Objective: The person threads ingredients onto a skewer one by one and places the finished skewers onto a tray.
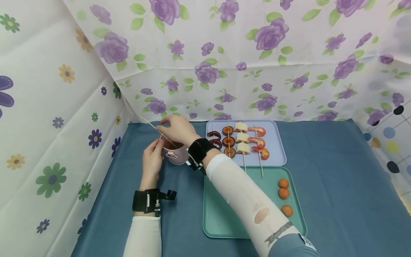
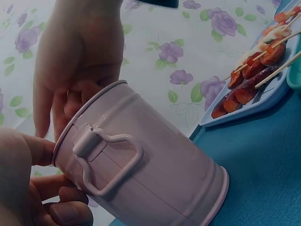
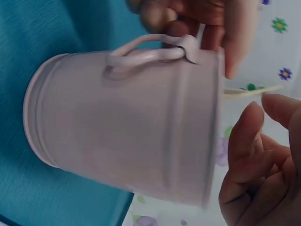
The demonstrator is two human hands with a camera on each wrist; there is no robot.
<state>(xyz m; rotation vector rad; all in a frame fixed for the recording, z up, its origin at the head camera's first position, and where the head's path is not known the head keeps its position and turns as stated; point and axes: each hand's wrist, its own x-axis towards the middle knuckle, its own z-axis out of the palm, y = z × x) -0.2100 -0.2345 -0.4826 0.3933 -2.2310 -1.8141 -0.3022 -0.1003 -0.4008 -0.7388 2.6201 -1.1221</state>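
Note:
In the head view a small pink bucket stands at the back left of the blue table, something brown inside. A thin wooden skewer leans out of it toward the upper left. My left hand holds the bucket's rim at its left side, thumb and finger at the edge, beside a wire handle. My right hand is over the bucket's mouth, fingertips right by the skewer. In the right wrist view its thumb and forefinger stand slightly apart, the skewer passing close by them.
Right of the bucket, a lavender tray holds skewers with dark curled pieces, mushroom slices, white blocks and shrimp. In front, a green tray carries several brown balls; my right forearm crosses over it. Flowered cloth hangs behind the table.

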